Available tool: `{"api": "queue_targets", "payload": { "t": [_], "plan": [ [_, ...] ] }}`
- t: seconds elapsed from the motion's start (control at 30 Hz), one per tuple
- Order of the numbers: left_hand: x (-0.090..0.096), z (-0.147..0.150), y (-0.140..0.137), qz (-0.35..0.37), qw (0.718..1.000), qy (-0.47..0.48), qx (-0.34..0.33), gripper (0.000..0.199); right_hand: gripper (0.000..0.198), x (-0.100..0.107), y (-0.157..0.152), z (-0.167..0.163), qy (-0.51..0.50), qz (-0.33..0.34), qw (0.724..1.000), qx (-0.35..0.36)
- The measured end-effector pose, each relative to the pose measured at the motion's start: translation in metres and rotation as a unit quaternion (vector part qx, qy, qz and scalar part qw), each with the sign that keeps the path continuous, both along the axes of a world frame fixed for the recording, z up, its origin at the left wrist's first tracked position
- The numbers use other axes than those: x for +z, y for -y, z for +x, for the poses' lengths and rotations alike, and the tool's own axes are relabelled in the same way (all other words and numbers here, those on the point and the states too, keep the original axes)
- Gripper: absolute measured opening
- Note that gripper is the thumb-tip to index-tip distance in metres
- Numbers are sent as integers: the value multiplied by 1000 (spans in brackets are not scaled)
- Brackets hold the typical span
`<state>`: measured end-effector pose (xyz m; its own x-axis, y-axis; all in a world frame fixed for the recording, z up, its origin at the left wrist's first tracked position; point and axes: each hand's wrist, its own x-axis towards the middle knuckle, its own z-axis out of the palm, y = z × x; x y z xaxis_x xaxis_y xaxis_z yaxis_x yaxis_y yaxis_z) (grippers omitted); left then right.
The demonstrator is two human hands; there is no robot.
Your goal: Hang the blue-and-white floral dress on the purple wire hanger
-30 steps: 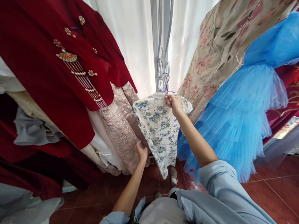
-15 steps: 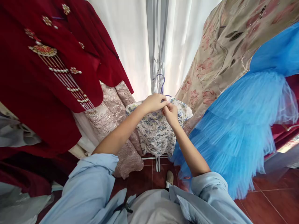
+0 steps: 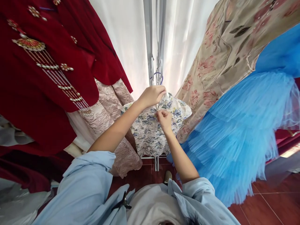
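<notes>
A white short-sleeved blouse (image 3: 150, 134) with blue and yellow flowers hangs in the middle, in front of me. The purple hook of a hanger (image 3: 161, 78) shows above its neckline. At the top edge of the blouse, my left hand (image 3: 152, 96) is closed, its fingertips pinching the whitish fabric near the neck. Lower down the front, my right hand (image 3: 165, 120) is closed in a pinch on the blouse along its middle line. Whether a button or a zip lies under those fingertips is hidden.
On the left hang a dark red jacket (image 3: 77, 62) with beaded ornaments and a pink textured skirt (image 3: 112, 125). A beige floral dress (image 3: 206, 65) and a blue tulle dress (image 3: 234, 125) hang on the right. Behind stand a grey metal rack (image 3: 148, 31) and a white curtain (image 3: 122, 34).
My hands were together at the neckline; now my right hand has moved down the front of the blouse, while my left has stayed near the top. The hands are apart.
</notes>
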<state>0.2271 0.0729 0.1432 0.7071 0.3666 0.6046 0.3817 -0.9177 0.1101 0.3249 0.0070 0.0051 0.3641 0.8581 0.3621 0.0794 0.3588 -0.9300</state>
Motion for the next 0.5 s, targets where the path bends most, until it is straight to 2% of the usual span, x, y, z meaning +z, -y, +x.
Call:
{"api": "queue_targets", "payload": {
  "t": [0.1, 0.2, 0.27, 0.33, 0.4, 0.5],
  "plan": [
    [2, -6, -4, -16, 1000, 21, 2, 20, 28, -63, 20, -10, 19, -88, 996, -19],
    [-10, -15, -5, -35, 999, -7, -32, 14, 30, -131, 51, -23, 3, -158, 987, -29],
    [-19, -24, -3, -40, 998, -15, -54, 12, 31, -163, 70, -30, -10, -182, 983, -26],
    [-24, -37, -1, -50, 997, 14, -59, 13, 36, -184, 83, -34, -25, -194, 980, -26],
    [-23, -56, -5, -83, 992, 90, -38, 22, 44, -198, 92, -35, -40, -200, 979, -30],
    [-20, -97, -26, -169, 955, 242, 22, 40, 51, -217, 111, -36, -74, -226, 971, -33]
  ]
}}
